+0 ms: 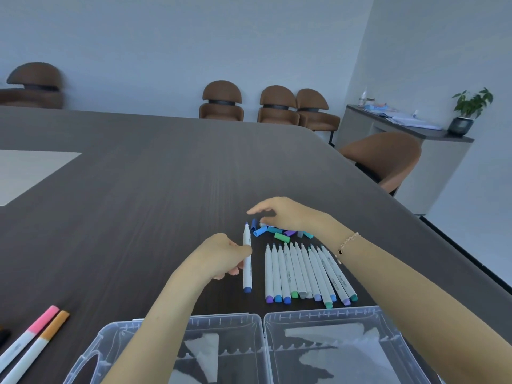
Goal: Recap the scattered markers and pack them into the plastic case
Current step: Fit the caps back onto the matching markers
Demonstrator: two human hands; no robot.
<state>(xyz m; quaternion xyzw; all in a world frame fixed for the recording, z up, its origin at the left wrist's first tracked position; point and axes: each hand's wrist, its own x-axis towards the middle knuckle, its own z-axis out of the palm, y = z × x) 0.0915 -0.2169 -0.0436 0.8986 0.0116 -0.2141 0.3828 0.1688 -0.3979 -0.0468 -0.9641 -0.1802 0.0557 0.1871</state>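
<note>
Nearest us sits the clear plastic case (318,331), lying open with both halves up. Left of the case we see a pink-capped marker (30,332) and an orange-capped marker (38,345). Just beyond the case lies a row of uncapped markers (302,273). Beyond the case's left half, our left hand (219,254) pinches an uncapped blue marker (247,260). Farther from the case, our right hand (288,213) hovers over the loose caps (277,233), fingers spread apart, holding nothing.

Bare table (166,189) beyond scattered caps (277,233).
</note>
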